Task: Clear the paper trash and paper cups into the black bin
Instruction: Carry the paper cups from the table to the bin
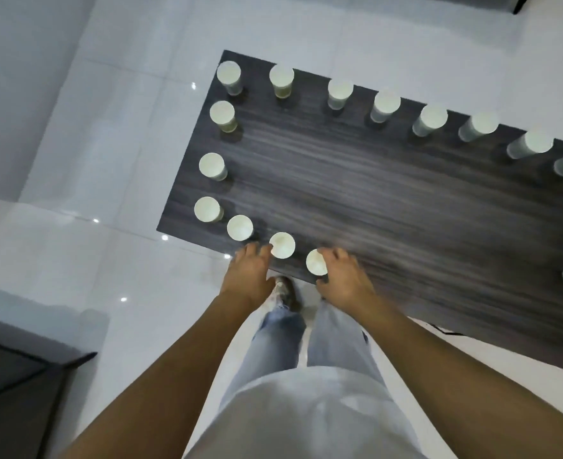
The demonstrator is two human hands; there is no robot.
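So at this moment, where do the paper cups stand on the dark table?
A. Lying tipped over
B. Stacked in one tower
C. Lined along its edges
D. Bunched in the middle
C: the paper cups stand singly along the rim of the dark table, its middle bare; the left hand and right hand are at two near-edge cups.

Setting, as I read it from the head camera: an indoor room of a home or a small office; I cannot tell which. Evidence: glossy white floor tiles (pixel 114 180) mirroring ceiling lights; a low dark wood-grain table (pixel 356 200) with paper cups (pixel 281 77) ranged along its edges; dark upholstered seating (pixel 18 369) at lower left; a pale wall (pixel 15 77) at upper left.
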